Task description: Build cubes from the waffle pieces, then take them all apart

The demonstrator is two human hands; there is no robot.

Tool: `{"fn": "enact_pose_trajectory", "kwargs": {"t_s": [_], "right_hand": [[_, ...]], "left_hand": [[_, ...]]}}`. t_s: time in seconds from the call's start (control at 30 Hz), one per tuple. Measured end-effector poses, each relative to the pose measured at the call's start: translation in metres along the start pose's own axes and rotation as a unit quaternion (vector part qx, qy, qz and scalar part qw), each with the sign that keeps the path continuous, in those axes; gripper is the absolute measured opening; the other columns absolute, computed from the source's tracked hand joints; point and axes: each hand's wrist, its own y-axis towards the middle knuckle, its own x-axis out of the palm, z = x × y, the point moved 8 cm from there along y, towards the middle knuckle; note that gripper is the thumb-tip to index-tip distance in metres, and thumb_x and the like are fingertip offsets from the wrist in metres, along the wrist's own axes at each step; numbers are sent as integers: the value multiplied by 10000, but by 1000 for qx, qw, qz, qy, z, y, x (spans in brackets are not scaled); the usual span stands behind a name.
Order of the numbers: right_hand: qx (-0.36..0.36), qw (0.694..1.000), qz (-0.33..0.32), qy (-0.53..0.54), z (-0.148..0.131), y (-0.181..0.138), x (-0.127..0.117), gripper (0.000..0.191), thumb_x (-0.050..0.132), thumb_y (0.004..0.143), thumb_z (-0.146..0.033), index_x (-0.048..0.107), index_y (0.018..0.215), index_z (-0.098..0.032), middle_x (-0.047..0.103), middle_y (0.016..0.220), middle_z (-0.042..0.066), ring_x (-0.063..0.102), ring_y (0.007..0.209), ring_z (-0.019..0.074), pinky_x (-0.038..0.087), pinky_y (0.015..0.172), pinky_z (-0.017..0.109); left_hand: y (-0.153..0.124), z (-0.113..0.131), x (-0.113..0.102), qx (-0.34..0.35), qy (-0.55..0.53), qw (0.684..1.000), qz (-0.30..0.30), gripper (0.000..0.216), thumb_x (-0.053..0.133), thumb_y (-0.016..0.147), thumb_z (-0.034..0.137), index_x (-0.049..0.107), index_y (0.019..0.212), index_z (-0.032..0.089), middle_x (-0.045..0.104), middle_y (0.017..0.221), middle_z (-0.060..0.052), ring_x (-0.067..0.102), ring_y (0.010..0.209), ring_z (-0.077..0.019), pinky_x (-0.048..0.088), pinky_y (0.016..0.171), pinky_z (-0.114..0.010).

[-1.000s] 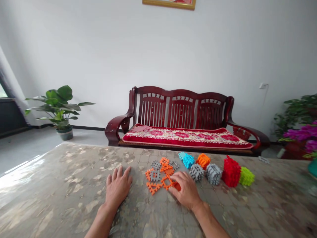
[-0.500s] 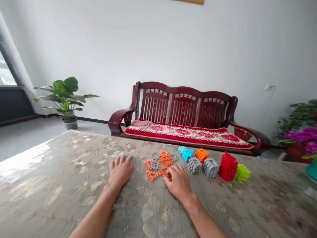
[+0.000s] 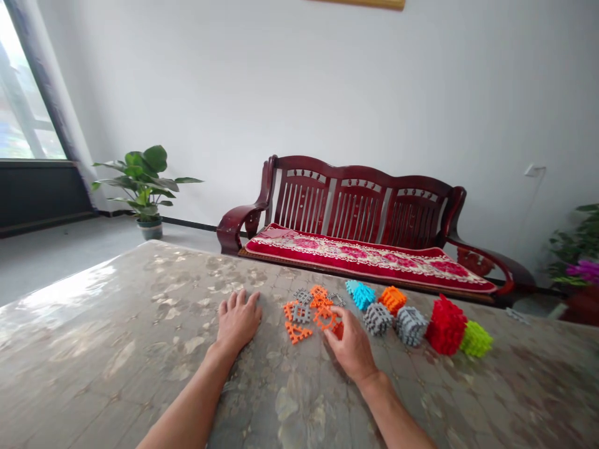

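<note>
My left hand [image 3: 239, 319] lies flat on the tabletop with its fingers spread and nothing in it. To its right is a loose group of flat toothed building pieces, orange and grey. My right hand [image 3: 349, 343] is at the right side of that group, thumb and fingers curled round an orange building piece [image 3: 337, 330], partly hidden by the fingers. Just left of it lies an openwork orange piece [image 3: 324, 319]. A triangular orange piece [image 3: 297, 333] sits nearest me, with a square grey piece [image 3: 300, 313] behind it.
Right of my right hand stand stacks of pieces: blue [image 3: 362, 295], orange [image 3: 393, 300], two grey, red [image 3: 446, 325] and lime green [image 3: 476, 339]. A patterned cover lies over the table [image 3: 154, 349]. Beyond it are a wooden bench [image 3: 360, 206] and a potted plant [image 3: 150, 227].
My right hand has closed round an orange piece, its thumb and index finger now further apart around it. The left hand stays flat. The whole view has shifted slightly left.
</note>
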Motion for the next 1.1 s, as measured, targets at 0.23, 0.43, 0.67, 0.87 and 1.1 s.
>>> {"fn": "enact_pose_trajectory", "kwargs": {"t_s": [0.23, 0.43, 0.67, 0.87, 1.1], "right_hand": [[7, 999, 44, -27, 23, -1, -3, 451, 547, 879, -227, 483, 1324, -189, 644, 1254, 125, 611, 1160, 249, 493, 1005, 424], [4, 994, 86, -67, 29, -1, -13, 434, 524, 924, -304, 495, 1340, -181, 643, 1246, 143, 611, 1152, 263, 483, 1008, 444], [25, 994, 95, -49, 33, -1, -15, 484, 545, 920, -399, 496, 1343, -169, 669, 1209, 151, 645, 1092, 260, 508, 965, 424], [20, 995, 92, -35, 31, -1, -15, 484, 554, 911, -389, 504, 1338, -167, 674, 1208, 138, 651, 1093, 242, 518, 960, 407], [-2, 992, 110, -55, 26, -4, -21, 469, 555, 907, -332, 503, 1341, -161, 669, 1227, 146, 652, 1102, 238, 517, 968, 400]], "left_hand": [[-1, 1, -2, 4, 1, 1000, -5, 491, 360, 932, 353, 545, 1380, 274, 473, 1479, -127, 365, 1381, -306, 250, 1115, -508], [0, -1, -1, 3, 2, 1000, -6, 488, 365, 933, 366, 546, 1378, 279, 477, 1471, -127, 363, 1382, -307, 256, 1107, -503], [-1, 1, -3, 3, 5, 1000, -10, 488, 355, 941, 369, 545, 1381, 278, 482, 1471, -124, 372, 1379, -306, 257, 1105, -497], [-2, 1, -6, 1, 10, 1000, -5, 472, 379, 934, 357, 558, 1365, 289, 481, 1480, -120, 378, 1374, -298, 261, 1098, -490], [1, -1, -1, 3, 9, 1000, -2, 489, 365, 936, 368, 548, 1382, 283, 481, 1474, -119, 368, 1380, -295, 255, 1099, -484]]}}
